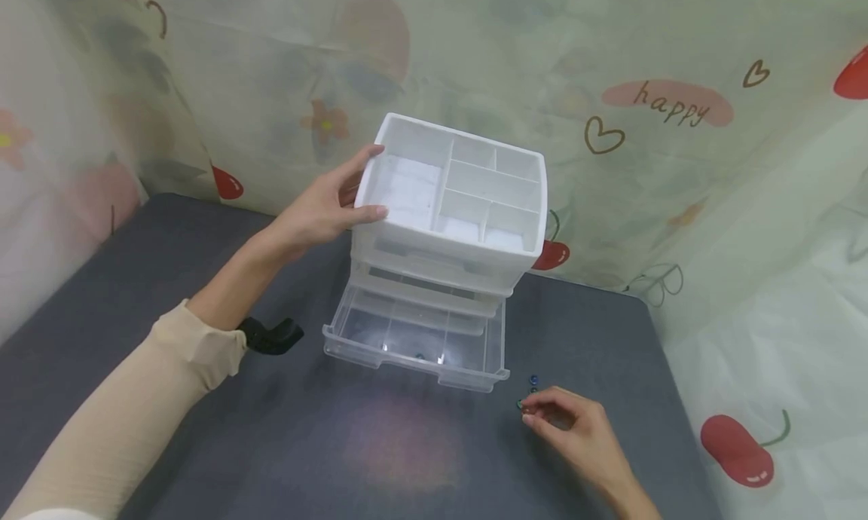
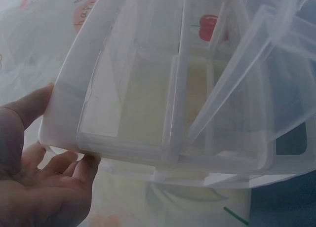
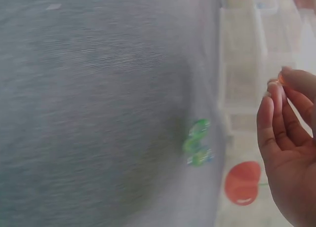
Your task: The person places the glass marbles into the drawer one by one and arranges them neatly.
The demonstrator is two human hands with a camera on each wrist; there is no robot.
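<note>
A white plastic drawer organizer stands on the table, its top tray divided into compartments. My left hand grips its left side near the top, thumb on the front rim; in the left wrist view the fingers curl under the edge. The clear bottom drawer is pulled out, with a small dark marble inside. Right of the drawer, my right hand pinches a small orange marble, mostly hidden by fingertips. Green marbles and a blue marble lie on the table beside that hand.
The dark grey table extends around the organizer. A patterned curtain with cherries and hearts hangs close behind and at both sides. A black strap or mount juts from my left wrist.
</note>
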